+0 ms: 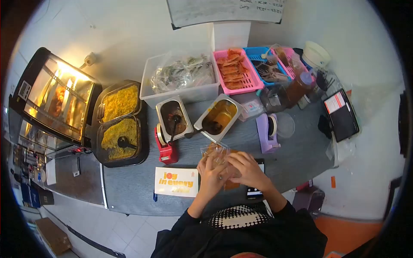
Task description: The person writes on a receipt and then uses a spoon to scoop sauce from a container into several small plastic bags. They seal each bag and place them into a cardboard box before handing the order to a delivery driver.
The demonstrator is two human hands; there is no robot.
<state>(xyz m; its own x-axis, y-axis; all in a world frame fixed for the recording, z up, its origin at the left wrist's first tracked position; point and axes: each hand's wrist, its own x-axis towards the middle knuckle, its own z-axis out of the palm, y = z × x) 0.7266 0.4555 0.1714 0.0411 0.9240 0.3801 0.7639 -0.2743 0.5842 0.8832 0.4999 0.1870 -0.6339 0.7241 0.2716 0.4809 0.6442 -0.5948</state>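
Note:
Both hands are closed on a small clear plastic bag [214, 149] with something orange-brown showing at its far end; I cannot make out the contents. My left hand [210, 177] pinches its left side, and my right hand [247, 171] grips the right side, fingers bent inward. Under the hands lies a flat orange-brown item [231, 186], mostly covered. A dark phone [254, 192] rests just right of my right hand. To the left is a white box [176, 181] with orange lettering. The red tape dispenser [167, 151] stands beyond that box.
Two metal pans [184, 103] [234, 101] with ladles stand ahead. Yellow food trays [140, 101] and a lit warmer [92, 92] are left. Behind are a plastic tub [148, 92] and a pink basket [257, 84]. A purple tape dispenser [263, 133] and tablet [347, 127] sit right.

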